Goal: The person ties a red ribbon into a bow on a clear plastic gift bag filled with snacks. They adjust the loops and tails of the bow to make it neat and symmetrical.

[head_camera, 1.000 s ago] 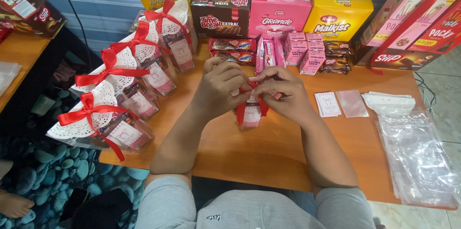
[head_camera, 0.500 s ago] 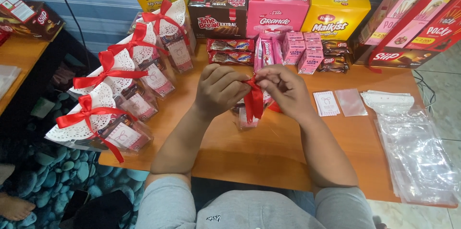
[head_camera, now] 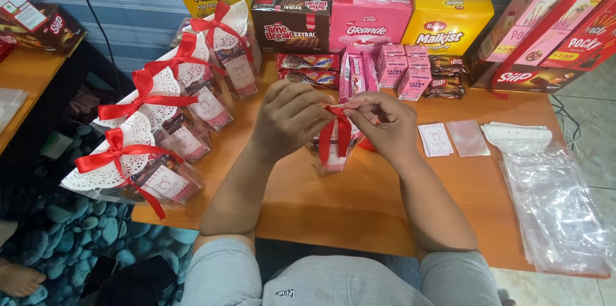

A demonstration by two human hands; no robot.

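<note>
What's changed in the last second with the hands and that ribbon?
Both hands, left hand and right hand, have lifted slightly, drawing the red ribbon up above the small clear packet; both still pinch it. The finished packets and snack boxes stayed put.

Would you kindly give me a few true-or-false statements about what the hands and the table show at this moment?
1. Both hands pinch a red ribbon over a small clear packet. True: left hand, right hand.
2. The finished packets with red bows lie to the person's right. False: they line the table's left edge.
3. A stack of clear plastic bags lies on the right. True.
4. The ribbon is blue. False: it is red.
5. Snack boxes stand along the table's far edge. True.
</note>
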